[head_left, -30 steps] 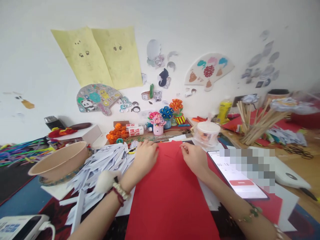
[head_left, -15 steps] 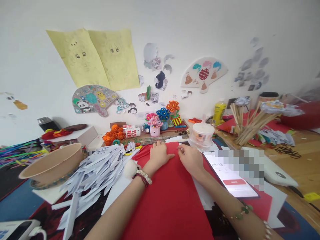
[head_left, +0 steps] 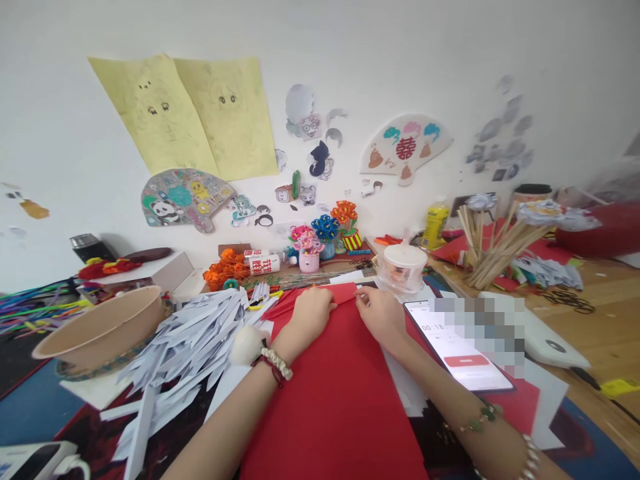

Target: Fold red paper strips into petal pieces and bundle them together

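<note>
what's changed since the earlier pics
The left hand has moved right, from the left edge of the red paper further onto it, closer to the right hand. The right hand stayed near the far right corner; whether its fingers grip is unclear. The phone and bowl stayed put.

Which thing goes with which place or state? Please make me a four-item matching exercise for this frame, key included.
1. Red paper
2. Smartphone
3. Basin
4. Panda fan

A. On the wall, below the yellow sheets
B. Beneath the left hand and right hand
C. Screen lit
D. Left of the white paper strips

Pairs: 1-B, 2-C, 3-D, 4-A
</note>
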Demonstrator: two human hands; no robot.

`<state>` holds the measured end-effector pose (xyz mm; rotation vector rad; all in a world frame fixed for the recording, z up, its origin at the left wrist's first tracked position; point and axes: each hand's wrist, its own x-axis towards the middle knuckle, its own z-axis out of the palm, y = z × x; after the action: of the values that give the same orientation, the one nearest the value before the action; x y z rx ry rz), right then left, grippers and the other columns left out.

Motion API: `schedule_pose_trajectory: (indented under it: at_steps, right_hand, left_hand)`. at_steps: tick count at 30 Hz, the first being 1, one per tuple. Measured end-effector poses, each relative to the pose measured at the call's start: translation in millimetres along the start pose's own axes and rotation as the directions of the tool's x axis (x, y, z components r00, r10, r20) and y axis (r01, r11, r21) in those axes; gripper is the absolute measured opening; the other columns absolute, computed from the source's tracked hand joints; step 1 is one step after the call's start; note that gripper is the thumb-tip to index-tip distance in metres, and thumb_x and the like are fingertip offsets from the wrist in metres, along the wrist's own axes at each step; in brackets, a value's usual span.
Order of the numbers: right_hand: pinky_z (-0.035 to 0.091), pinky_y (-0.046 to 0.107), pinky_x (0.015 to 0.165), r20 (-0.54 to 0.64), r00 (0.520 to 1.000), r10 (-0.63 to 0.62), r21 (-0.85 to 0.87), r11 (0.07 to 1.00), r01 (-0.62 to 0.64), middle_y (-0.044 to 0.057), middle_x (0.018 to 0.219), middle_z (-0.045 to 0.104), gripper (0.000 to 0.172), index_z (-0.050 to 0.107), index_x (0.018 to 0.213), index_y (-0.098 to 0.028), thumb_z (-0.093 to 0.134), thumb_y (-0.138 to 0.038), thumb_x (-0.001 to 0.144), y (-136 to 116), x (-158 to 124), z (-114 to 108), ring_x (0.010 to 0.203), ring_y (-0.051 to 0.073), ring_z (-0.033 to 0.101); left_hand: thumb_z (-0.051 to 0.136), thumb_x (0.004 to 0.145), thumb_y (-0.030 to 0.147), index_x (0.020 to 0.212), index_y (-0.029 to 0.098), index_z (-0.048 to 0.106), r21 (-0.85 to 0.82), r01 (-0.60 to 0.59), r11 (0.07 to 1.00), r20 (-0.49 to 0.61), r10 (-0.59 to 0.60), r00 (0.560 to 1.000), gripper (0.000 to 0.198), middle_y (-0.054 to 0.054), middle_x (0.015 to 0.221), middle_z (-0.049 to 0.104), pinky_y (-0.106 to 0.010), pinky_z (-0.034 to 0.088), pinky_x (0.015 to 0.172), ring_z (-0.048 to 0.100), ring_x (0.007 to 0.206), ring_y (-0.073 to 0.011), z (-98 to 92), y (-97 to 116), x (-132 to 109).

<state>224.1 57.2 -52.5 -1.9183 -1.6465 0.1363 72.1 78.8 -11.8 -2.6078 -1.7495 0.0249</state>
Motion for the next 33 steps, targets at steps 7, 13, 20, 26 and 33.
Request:
schedule_pose_trajectory:
  at_steps: [7, 13, 20, 26, 33]
  right_hand:
    - [0.039, 0.028, 0.064, -0.034, 0.999, 0.011, 0.079, 0.997, -0.008, 0.006, 0.092, 0.076, 0.036, 0.063, 0.123, -0.02, 0.048, -0.016, 0.091, 0, 2, -3, 0.084, 0.022, 0.069]
    - [0.034, 0.028, 0.06, -0.003, 1.0, -0.018, 0.144, 0.989, 0.018, 0.007, 0.088, 0.074, 0.034, 0.062, 0.12, -0.019, 0.049, -0.016, 0.089, 1, 1, -1, 0.082, 0.024, 0.067]
    - [0.036, 0.033, 0.065, 0.009, 0.999, -0.042, 0.294, 0.955, 0.038, 0.012, 0.09, 0.069, 0.038, 0.063, 0.119, -0.015, 0.047, -0.014, 0.085, 7, 2, 6, 0.086, 0.029, 0.063]
    - [0.047, 0.036, 0.073, 0.093, 0.975, -0.2, 0.634, 0.767, 0.097, 0.011, 0.094, 0.07, 0.036, 0.067, 0.104, -0.016, 0.05, -0.043, 0.089, -9, -4, -2, 0.081, 0.024, 0.063]
    - [0.054, 0.033, 0.068, 0.292, 0.887, -0.359, 0.88, 0.464, -0.102, 0.005, 0.066, 0.069, 0.045, 0.064, 0.068, -0.016, 0.072, -0.06, 0.071, -58, -18, -13, 0.064, 0.019, 0.067]
  left_hand:
    - [0.059, 0.094, 0.034, 0.113, 0.015, 0.062, -0.128, 0.111, 0.986, -0.091, -0.123, 0.988, 0.027, -0.008, 0.112, 0.065, -0.043, 0.054, 0.086, 0.064, 0.098, -0.0205, -4.4, 3, -2]
    - [0.065, 0.088, 0.033, 0.076, 0.014, 0.067, -0.38, 0.169, 0.909, -0.174, -0.25, 0.953, 0.021, -0.005, 0.08, 0.069, -0.035, 0.051, 0.076, 0.066, 0.084, -0.0212, -3.9, 6, -1]
    - [0.059, 0.094, 0.035, 0.095, 0.013, 0.064, -0.693, 0.119, 0.711, -0.203, -0.352, 0.914, 0.023, -0.003, 0.09, 0.067, -0.032, 0.055, 0.071, 0.065, 0.076, -0.0139, 4.5, -3, 2]
    - [0.049, 0.092, 0.043, 0.094, 0.014, 0.061, -0.864, -0.058, 0.5, -0.247, -0.322, 0.914, 0.032, 0.0, 0.067, 0.066, -0.023, 0.051, 0.048, 0.062, 0.051, -0.0122, -1.4, -22, -31]
    - [0.056, 0.086, 0.033, 0.089, 0.016, 0.064, -0.791, -0.159, 0.591, -0.389, -0.284, 0.876, 0.019, 0.0, 0.062, 0.067, -0.023, 0.047, 0.051, 0.062, 0.053, -0.0145, -8.0, -38, -79]
